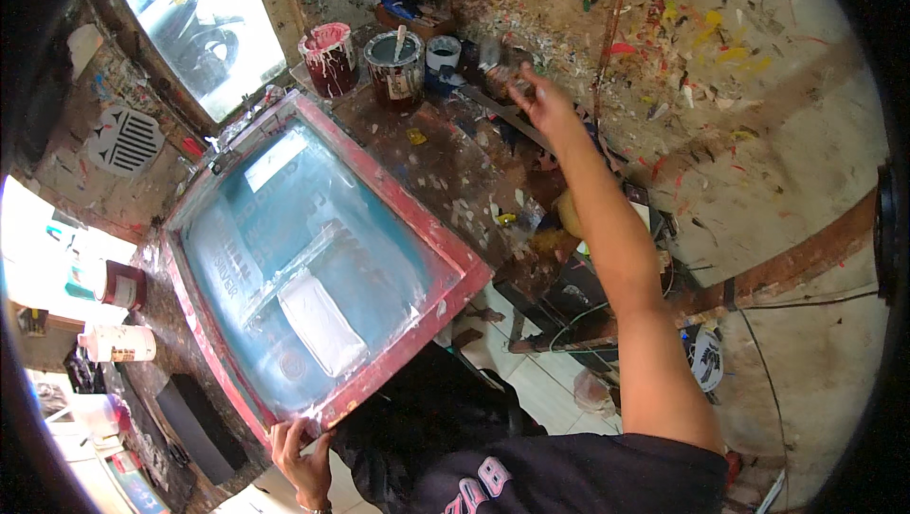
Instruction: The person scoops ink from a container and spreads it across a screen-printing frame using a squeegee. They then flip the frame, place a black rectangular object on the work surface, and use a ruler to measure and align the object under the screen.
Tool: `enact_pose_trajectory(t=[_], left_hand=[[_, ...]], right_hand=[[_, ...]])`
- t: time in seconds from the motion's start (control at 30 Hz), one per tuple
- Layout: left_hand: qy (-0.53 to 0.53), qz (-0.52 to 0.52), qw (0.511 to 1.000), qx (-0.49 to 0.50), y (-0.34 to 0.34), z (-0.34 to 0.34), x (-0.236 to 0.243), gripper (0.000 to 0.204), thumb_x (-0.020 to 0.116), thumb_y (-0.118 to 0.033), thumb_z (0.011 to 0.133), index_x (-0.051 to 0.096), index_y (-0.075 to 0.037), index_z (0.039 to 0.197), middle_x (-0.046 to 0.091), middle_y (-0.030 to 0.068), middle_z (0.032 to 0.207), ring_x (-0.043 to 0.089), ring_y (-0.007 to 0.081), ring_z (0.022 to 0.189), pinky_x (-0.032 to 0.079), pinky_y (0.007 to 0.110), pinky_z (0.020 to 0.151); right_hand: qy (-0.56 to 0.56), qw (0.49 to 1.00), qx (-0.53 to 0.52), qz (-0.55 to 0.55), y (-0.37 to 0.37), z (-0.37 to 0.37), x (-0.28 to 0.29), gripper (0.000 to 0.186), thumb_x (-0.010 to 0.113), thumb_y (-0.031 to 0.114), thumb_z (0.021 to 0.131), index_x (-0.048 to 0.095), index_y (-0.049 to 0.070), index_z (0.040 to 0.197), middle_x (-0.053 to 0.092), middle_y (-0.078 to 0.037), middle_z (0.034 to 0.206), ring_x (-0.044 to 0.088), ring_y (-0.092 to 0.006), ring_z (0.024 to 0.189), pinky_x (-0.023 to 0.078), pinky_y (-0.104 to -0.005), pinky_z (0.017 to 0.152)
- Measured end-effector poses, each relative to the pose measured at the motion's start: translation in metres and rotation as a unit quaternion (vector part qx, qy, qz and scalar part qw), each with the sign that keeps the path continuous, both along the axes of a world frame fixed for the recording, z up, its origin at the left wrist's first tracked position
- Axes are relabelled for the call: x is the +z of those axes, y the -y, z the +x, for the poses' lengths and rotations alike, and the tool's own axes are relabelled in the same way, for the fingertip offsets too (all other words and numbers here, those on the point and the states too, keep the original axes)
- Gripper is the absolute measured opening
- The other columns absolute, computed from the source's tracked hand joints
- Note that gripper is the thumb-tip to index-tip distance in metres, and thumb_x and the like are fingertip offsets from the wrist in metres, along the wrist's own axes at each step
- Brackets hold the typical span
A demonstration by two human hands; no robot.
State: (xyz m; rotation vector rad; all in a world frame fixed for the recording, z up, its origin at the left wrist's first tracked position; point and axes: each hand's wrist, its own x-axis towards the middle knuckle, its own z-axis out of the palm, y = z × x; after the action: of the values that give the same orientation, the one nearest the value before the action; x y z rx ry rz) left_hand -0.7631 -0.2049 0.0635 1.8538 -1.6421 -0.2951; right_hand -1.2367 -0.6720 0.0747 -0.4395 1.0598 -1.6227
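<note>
A screen printing frame (455, 277) with red, paint-worn wooden sides and blue-green mesh (313, 220) is tilted across the left half of the view. Faint lettering shows in the mesh, and a white rectangular piece (322, 324) lies against it. At the frame's near corner, the fingers of my left hand (301, 462) are closed round the wood. My right arm stretches far over the bench, with my right hand (542, 106) by a clear, see-through container (498, 61). Both are smeared by motion, so whether the fingers grip the container cannot be made out.
Paint-covered cans, one pink and red (329, 64) and one grey (394, 70), stand behind the frame beside a small white tub (443, 53). Left of it are a pale bottle (118, 343), a dark red can (123, 284) and a black block (199, 427). A paint-splattered wall (758, 135) rises right.
</note>
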Motion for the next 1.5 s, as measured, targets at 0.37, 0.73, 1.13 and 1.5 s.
enact_pose_trajectory(t=[0.37, 0.73, 1.13, 1.5], left_hand=[[0.035, 0.039, 0.998, 0.034, -0.011, 0.004, 0.013, 0.048, 0.087, -0.002, 0.053, 0.069, 0.001, 0.097, 0.062, 0.0104, 0.087, 0.06, 0.0273, 0.082, 0.047, 0.037, 0.071], [0.076, -0.015, 0.997, -0.017, 0.002, -0.005, 0.052, 0.032, 0.084, 0.001, 0.073, 0.072, 0.003, 0.103, 0.064, 0.0134, 0.091, 0.06, 0.0245, 0.074, 0.051, 0.035, 0.064], [0.241, -0.079, 0.966, -0.048, 0.029, 0.032, 0.157, 0.032, 0.073, -0.023, 0.092, 0.074, 0.002, 0.111, 0.074, 0.0168, 0.104, 0.069, 0.0326, 0.098, 0.037, 0.049, 0.11], [0.139, -0.118, 0.982, 0.041, 0.052, 0.126, 0.201, 0.032, 0.06, -0.02, 0.097, 0.062, 0.008, 0.114, 0.065, 0.0153, 0.109, 0.059, 0.0239, 0.108, 0.048, 0.039, 0.097]], right_hand=[[-0.55, 0.777, -0.178, 0.248, 0.106, -0.033, -0.021, 0.056, 0.08, 0.052, 0.081, 0.069, -0.002, 0.071, 0.069, -0.018, 0.073, 0.07, -0.0284, 0.067, 0.057, -0.0429, 0.061], [-0.677, 0.72, -0.102, 0.118, 0.053, -0.048, 0.01, 0.052, 0.071, 0.045, 0.087, 0.069, -0.006, 0.081, 0.071, -0.022, 0.084, 0.072, -0.0322, 0.083, 0.054, -0.0425, 0.075], [-0.743, 0.65, -0.138, 0.077, -0.204, -0.118, -0.027, 0.018, 0.065, 0.012, 0.086, 0.074, 0.0, 0.097, 0.072, -0.024, 0.094, 0.067, -0.0415, 0.103, 0.053, -0.0454, 0.084], [-0.632, 0.773, -0.056, -0.014, -0.22, -0.044, -0.031, 0.016, 0.066, 0.011, 0.088, 0.072, 0.001, 0.099, 0.073, -0.017, 0.089, 0.071, -0.0257, 0.078, 0.053, -0.0373, 0.074]])
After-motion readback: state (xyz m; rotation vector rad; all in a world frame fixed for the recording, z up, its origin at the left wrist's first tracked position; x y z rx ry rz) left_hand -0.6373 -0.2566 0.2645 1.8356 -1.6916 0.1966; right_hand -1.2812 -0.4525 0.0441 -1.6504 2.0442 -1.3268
